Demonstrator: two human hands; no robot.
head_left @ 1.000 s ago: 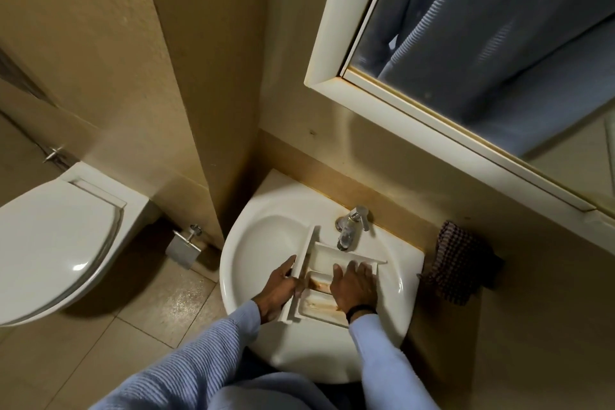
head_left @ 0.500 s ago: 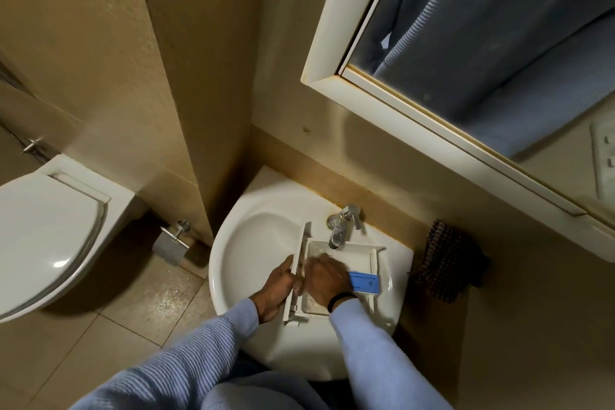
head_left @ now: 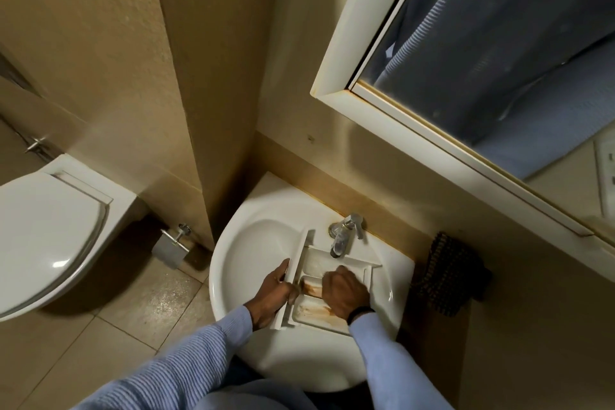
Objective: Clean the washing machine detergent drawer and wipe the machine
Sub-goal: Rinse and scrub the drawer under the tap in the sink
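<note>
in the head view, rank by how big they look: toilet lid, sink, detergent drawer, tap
1. toilet lid and sink: look about alike and the lid is cut off by the frame edge, so I won't rank them
2. detergent drawer
3. tap

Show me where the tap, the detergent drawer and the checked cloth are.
tap (head_left: 340, 241), head view, on its chrome spout.
detergent drawer (head_left: 312, 263), head view, on its far compartment floor.
checked cloth (head_left: 449, 280), head view, on its middle.
</note>
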